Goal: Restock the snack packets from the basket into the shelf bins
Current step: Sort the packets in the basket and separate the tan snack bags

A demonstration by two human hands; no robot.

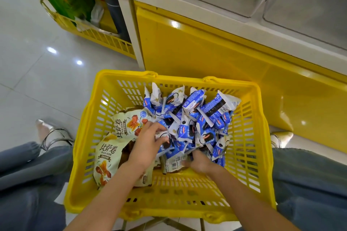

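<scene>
A yellow plastic basket [90, 155] stands on the floor between my knees. Its right half holds a heap of several small blue-and-white snack packets [195, 118]. Larger cream packets with orange print [107, 157] lie in its left half. My left hand [148, 142] reaches into the heap's near left side, fingers curled round small blue-and-white packets. My right hand [201, 161] is blurred, low in the basket at the heap's near edge, next to a pale packet with a barcode [172, 165]. Whether it holds anything cannot be told. Clear shelf bins [304, 11] sit at the top right.
The shelf unit's yellow front panel [206, 47] rises just beyond the basket. A second yellow basket [88, 33] with green packaging and a dark tube stands at the upper left. Pale glossy floor tiles [28, 62] lie to the left. My jeans and shoes flank the basket.
</scene>
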